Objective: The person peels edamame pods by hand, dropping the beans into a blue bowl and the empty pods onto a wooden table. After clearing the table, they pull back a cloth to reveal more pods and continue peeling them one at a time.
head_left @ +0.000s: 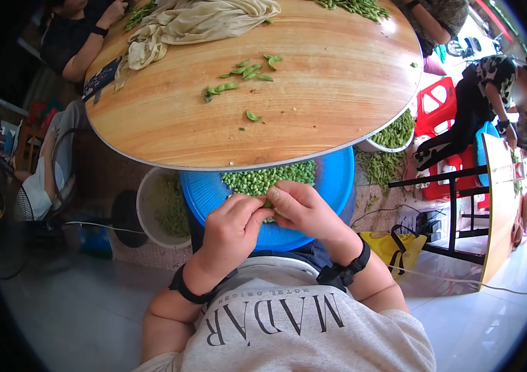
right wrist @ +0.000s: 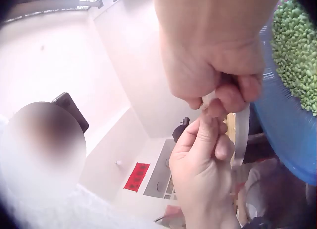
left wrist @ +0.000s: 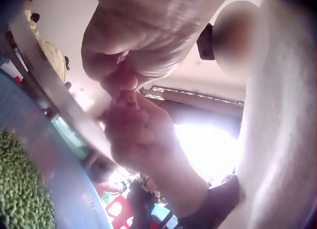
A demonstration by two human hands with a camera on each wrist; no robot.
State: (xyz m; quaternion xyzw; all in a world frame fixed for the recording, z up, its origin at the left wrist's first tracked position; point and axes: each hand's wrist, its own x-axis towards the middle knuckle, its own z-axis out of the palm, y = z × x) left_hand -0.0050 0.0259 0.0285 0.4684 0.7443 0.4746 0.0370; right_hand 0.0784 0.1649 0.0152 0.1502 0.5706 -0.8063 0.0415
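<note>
My left hand (head_left: 229, 224) and right hand (head_left: 305, 212) meet fingertip to fingertip over a blue basket (head_left: 332, 204). Between them shows a small bit of green bean pod (head_left: 268, 203), mostly hidden by the fingers and thumbs that pinch it. Below lie many shelled green beans (head_left: 257, 178), heaped in the basket. From the right wrist view, the left hand (right wrist: 203, 167) reaches up to meet the curled right fingers (right wrist: 229, 98). The left wrist view has the right hand (left wrist: 143, 132) close under the left one (left wrist: 138, 36).
A round wooden table (head_left: 313, 93) overhangs the basket's far side, with several loose pods (head_left: 251, 71) and a cream cloth (head_left: 201, 22) on it. A white bucket (head_left: 146, 208) stands left; another tub of pods (head_left: 395, 131) is at right. A yellow bag (head_left: 394, 251) lies right. Other people sit around.
</note>
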